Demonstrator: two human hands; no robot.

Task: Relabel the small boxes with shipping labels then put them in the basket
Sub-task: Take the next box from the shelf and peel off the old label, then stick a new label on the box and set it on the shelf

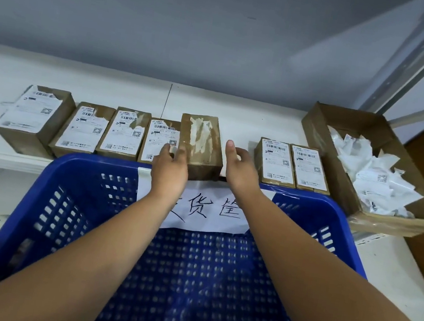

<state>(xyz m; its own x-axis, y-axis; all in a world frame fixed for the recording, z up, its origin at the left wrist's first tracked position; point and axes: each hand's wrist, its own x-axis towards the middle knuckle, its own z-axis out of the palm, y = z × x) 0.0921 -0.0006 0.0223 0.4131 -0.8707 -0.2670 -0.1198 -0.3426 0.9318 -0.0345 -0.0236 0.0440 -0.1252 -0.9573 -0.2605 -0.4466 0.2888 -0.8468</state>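
Seven small boxes stand in a row on the white shelf (226, 112), just beyond the far rim of the blue basket (34, 187). Six carry old shipping labels, several partly torn. The fifth from the left, the bare box (202, 145), shows only white paper residue on its brown top. It rises above its neighbours, its near end reaches the basket rim, and its long axis runs straight away from the viewer.

Left grip (169, 166): fingers curled against the near left corner of the bare box, apparently pinching its edge, though the back of the hand hides part of the contact. Right grip (240, 167): spread, thumb raised, holding nothing, just beside the right face of the same box. The box thus lies between the two grips and directly ahead of both, with the left one nearer and already on it.

A gap on the shelf separates the bare box from the two labelled boxes (274, 162) to its right. These stand beside the cardboard tray (318, 132), which holds torn label scraps (374, 177). A handwritten paper sign (197, 210) hangs on the basket's far wall.

Judgement: stripping looks finished on this box, no fresh label is in view, and the basket holds no boxes. The next move probably needs the right grip to close on the long right side so that both grips can lift the box along its axis
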